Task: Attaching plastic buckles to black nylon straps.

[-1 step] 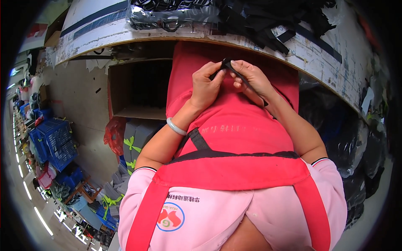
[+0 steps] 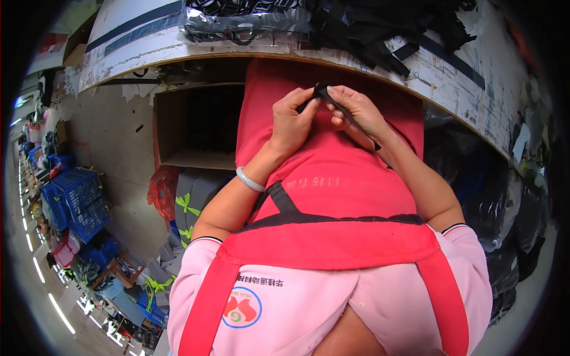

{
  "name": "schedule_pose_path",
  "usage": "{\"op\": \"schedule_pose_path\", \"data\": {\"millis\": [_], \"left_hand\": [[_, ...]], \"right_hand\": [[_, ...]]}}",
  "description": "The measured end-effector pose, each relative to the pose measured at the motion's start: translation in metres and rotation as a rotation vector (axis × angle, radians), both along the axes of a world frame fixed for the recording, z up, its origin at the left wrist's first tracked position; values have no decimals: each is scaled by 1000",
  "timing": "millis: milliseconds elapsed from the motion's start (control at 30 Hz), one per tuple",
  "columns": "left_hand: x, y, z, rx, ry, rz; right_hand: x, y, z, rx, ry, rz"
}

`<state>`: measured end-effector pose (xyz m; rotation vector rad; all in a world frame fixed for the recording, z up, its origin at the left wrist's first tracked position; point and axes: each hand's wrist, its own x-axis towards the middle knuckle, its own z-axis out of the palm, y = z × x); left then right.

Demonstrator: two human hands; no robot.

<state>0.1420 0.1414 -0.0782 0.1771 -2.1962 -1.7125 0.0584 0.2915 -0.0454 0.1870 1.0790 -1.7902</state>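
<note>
Above my lap, over the red apron (image 2: 332, 154), both hands work on one black strap (image 2: 322, 91). My left hand (image 2: 292, 120) is closed, pinching the strap's folded upper end between thumb and fingers. Close beside it, the thumb and fingers of my right hand (image 2: 362, 114) grip the same strap. From there the strap runs down along the right palm, and its loose end shows near the wrist. The fingers partly cover the fold, so I cannot make out its details. A pale bangle (image 2: 250, 180) circles my left wrist.
A worn white worktable (image 2: 439, 89) curves across the top, its edge just beyond my hands. On it lie a pile of black straps (image 2: 380, 35) and a clear plastic bag (image 2: 243, 24) of black pieces. An open cardboard box (image 2: 199, 159) stands left; blue crates (image 2: 77, 202) sit farther off.
</note>
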Motion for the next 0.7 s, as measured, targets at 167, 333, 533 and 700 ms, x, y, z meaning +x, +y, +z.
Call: {"op": "schedule_pose_path", "data": {"millis": [167,333,533,700], "left_hand": [[4,0,7,551,-298,-35],[6,2,9,456,-304,-39],[3,-3,3,-157,-12,-55],[3,-6,5,-281,31,-85]], "right_hand": [[3,1,5,30,32,40],[4,1,3,27,51,-15],[7,-5,-2,73,143,-139],[-3,3,-9,12,14,-4]]}}
